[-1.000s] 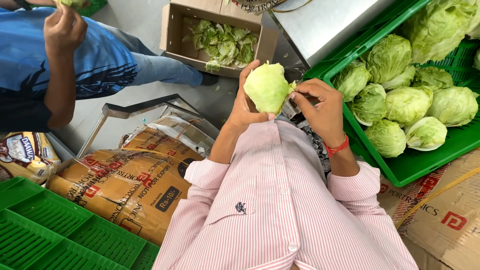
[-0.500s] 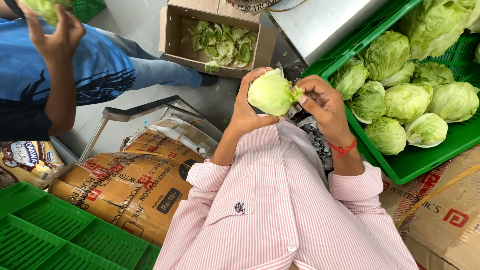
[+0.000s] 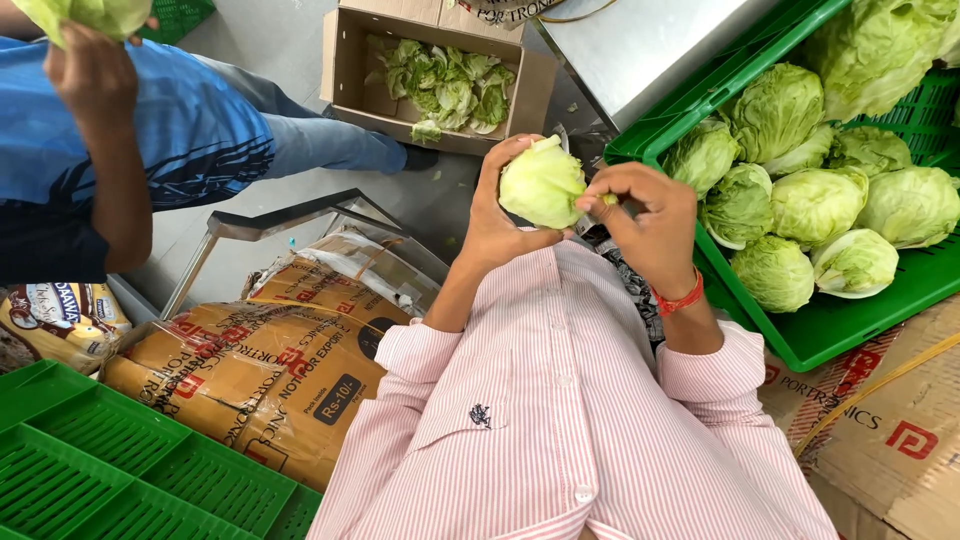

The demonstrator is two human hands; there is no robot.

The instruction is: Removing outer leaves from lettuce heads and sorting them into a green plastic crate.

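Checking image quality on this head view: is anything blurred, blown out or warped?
Head view: lighting is even and soft, with only faint shadows. The lettuce head between the left hand and right hand is sharp, though its pale top is nearly blown out. The steel surface shows mild sheen, not glare. Wide-lens bending curves the green crate edges.

Cardboard box of leaf trimmings [image 3: 440, 85], green crate of cabbages [image 3: 800, 200], brown paper sacks [image 3: 250, 370].
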